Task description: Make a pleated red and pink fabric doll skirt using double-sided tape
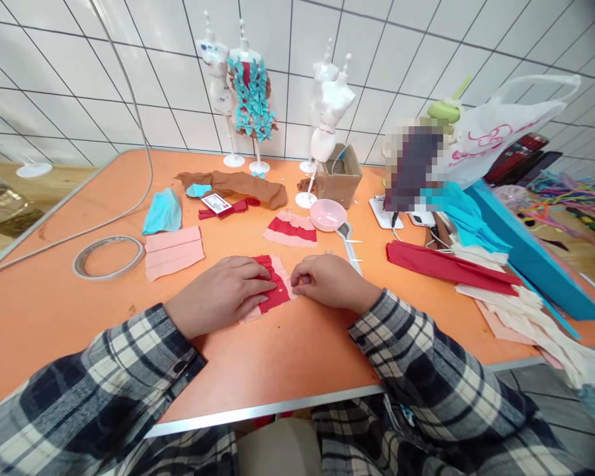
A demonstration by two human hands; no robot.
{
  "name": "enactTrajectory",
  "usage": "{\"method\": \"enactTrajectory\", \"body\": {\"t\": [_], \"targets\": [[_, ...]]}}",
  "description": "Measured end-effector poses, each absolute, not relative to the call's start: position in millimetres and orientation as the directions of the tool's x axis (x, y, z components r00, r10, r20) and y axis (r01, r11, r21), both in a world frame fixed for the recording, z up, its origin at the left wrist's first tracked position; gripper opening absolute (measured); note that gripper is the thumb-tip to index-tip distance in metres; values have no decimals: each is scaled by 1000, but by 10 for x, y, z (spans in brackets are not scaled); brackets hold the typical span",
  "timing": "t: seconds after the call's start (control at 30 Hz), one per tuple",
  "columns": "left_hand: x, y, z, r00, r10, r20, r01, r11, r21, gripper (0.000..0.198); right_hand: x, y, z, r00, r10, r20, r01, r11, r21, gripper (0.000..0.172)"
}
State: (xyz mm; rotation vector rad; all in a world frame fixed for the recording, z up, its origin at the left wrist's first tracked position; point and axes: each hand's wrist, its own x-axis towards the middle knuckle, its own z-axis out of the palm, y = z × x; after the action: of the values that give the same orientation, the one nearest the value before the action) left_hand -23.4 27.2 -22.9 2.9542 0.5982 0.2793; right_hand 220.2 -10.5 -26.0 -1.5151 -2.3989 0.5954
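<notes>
My left hand [223, 287] lies flat with fingers stretched over a pink and red crepe paper piece [277, 291], pressing it to the table. The fingers of my right hand [330, 281] are curled into a pinch at the pink right edge of that same piece; the fingertips partly hide what they grip. A second pink and red crepe paper piece [291, 228] lies just beyond my hands. Left of my left hand is a creased pink paper piece [174, 253]. Near my right hand are a pink bowl [328, 215] and a grey spoon-shaped tool [350, 248].
A tape roll [79, 264] lies at the left, near blue paper [162, 211]. Brown paper [252, 188] and several dress forms, one with a blue-bowed dress [252, 99], stand toward the wall. A cardboard box [340, 178] and a red paper strip [446, 266] are rightward.
</notes>
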Motion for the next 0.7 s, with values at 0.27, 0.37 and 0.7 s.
{"method": "enactTrajectory", "body": {"t": [0.27, 0.37, 0.7], "targets": [[-235, 295, -256, 905, 390, 168, 363, -916, 170, 28, 2110, -163, -265, -449, 885, 124, 785, 457, -417, 8], [-237, 304, -263, 905, 393, 160, 364, -913, 182, 27, 2038, -184, -283, -498, 859, 120, 791, 507, -343, 13], [-261, 326, -274, 898, 409, 162, 366, -899, 240, 25, 2017, -176, -231, -488, 862, 140, 740, 493, -457, 4]]}}
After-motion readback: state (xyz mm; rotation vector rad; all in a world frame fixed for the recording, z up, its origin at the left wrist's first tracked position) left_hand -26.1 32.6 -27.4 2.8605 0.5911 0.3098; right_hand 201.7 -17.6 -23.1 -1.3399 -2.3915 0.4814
